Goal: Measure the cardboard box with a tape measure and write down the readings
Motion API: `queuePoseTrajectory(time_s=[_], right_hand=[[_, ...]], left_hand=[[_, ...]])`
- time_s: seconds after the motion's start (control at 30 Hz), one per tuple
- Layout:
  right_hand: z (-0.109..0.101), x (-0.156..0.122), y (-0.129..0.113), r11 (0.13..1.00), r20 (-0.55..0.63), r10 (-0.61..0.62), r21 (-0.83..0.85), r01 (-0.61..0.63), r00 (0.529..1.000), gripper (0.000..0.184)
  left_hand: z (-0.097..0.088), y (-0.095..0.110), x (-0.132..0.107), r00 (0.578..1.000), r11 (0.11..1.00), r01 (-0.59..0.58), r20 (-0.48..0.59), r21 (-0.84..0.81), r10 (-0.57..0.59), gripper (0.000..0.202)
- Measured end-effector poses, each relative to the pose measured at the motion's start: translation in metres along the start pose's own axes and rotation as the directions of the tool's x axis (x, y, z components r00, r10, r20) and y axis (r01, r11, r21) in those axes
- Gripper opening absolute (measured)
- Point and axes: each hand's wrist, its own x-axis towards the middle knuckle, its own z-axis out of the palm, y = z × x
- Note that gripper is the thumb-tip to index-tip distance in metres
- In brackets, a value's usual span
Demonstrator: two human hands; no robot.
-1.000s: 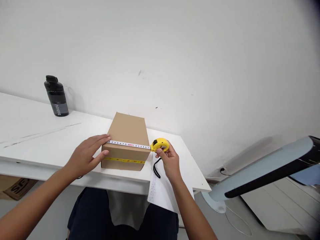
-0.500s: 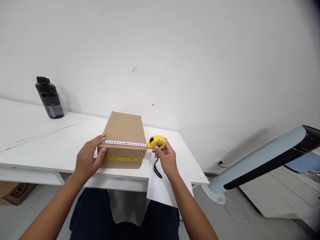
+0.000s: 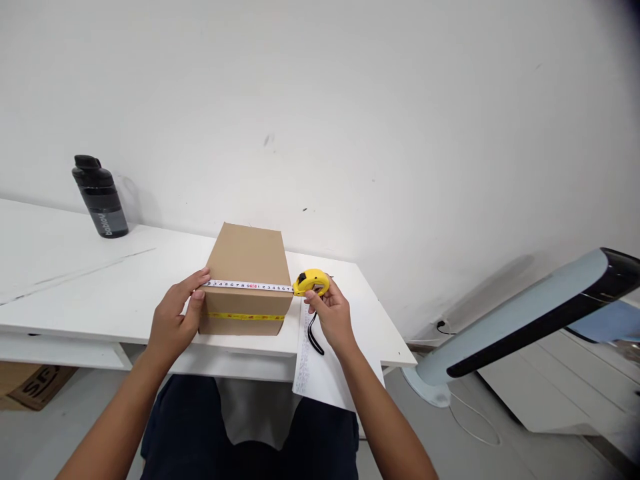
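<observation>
A brown cardboard box [image 3: 253, 257] with a strip of yellow printed tape around its front rests on the white table [image 3: 150, 293]. Across its top, near the front edge, lies the white blade of a tape measure. My left hand [image 3: 175, 317] pinches the blade's end at the box's left edge; the very tip is hidden under the fingers. At the box's right edge, my right hand [image 3: 333, 317] is closed around the yellow tape measure [image 3: 311, 281], whose black wrist strap hangs down. Under that hand lies a sheet of paper [image 3: 325, 383] with writing, overhanging the table's front edge.
A dark drink bottle [image 3: 103, 200] stands at the back left against the white wall. On the floor to the right is a tall pale-blue appliance [image 3: 520, 313] with a cable. Another cardboard box [image 3: 37, 385] sits below the table at left.
My left thumb has drawn back from the box's front face towards its left edge. The right hand and tape measure hold nearly the same place; the view shifts slightly.
</observation>
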Motion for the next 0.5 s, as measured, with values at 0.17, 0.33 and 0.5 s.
queuePoseTrajectory(time_s=[0.17,0.33,0.5], right_hand=[[0.000,0.001,0.002,1.000,-0.001,0.002,0.008,-0.002,1.000,0.050],[0.005,-0.001,-0.016,1.000,-0.043,0.006,-0.001,-0.006,0.999,0.043],[0.014,-0.042,-0.043,0.984,-0.045,-0.139,-0.121,0.133,0.989,0.046]], left_hand=[[0.000,0.000,-0.002,1.000,1.000,0.005,0.015,0.000,-0.005,0.031],[-0.005,0.001,0.009,0.996,0.986,-0.087,0.021,0.140,0.085,0.024],[-0.019,0.030,0.006,0.913,0.867,-0.397,0.028,0.301,0.408,0.025]])
